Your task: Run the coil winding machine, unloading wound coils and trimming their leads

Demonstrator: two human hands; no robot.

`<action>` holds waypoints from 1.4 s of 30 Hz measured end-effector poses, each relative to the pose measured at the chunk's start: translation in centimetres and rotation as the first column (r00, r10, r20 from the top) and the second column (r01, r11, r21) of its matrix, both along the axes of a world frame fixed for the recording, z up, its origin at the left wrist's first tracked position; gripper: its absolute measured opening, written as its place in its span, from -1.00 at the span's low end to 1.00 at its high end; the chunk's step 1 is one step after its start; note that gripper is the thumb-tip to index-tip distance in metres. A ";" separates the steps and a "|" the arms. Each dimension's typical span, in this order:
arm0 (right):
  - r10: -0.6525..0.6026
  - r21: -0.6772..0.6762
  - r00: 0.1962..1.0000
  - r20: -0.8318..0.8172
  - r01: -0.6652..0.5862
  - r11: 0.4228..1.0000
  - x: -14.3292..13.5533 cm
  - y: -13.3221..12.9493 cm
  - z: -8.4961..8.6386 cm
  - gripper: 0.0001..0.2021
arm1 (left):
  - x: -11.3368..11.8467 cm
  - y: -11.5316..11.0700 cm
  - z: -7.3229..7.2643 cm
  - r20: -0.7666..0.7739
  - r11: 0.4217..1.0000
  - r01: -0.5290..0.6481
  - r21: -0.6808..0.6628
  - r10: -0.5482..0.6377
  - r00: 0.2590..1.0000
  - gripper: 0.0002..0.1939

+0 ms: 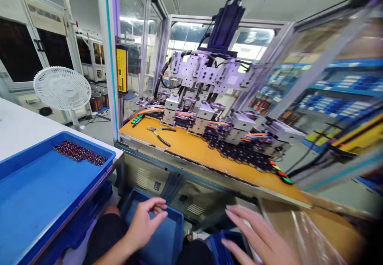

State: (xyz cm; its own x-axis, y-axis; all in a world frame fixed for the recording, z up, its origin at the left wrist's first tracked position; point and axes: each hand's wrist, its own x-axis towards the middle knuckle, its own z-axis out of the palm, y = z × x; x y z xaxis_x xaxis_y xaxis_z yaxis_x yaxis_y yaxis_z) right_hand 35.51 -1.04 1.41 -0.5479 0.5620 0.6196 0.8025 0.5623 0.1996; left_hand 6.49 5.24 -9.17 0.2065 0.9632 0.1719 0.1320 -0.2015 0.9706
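My left hand (144, 224) hovers over a blue tray (178, 219) at my knees, thumb apart from its loosely curled fingers, with nothing in it. Lower right, my right hand (260, 237) is blurred by motion, fingers spread and holding nothing. It is nearest to a small blue bin (217, 249). Ahead of both hands, the orange bench top (191, 147) carries a pair of pliers (161, 132) with black and yellow handles. Many round black parts (239, 151) stand in rows at its right, in front of the machine's metal fixtures (206, 117).
A wide blue tray (44, 181) on the white table (18, 115) holds a cluster of small dark-red parts (79, 152). A white fan (62, 88) stands behind it. Metal posts (107, 57) frame the machine. A cardboard box with clear plastic (314, 233) lies at right.
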 end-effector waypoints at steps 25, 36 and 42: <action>-0.056 -0.515 0.849 -0.525 -0.264 0.815 -13.6 23.5 8.1 -0.56 | -2.9 15.0 17.6 0.371 0.853 0.169 -0.495 0.031 0.928 -0.35; -0.443 -0.585 0.399 -0.803 -0.673 0.454 -13.5 18.9 17.1 -0.57 | -0.5 16.4 25.3 0.492 0.909 0.320 -0.265 -0.158 0.856 -0.30; -0.720 -0.146 0.259 -0.644 -0.965 -0.216 -10.0 19.8 18.4 -0.33 | 1.3 17.2 28.0 0.329 0.873 0.441 -0.209 -0.361 0.872 -0.21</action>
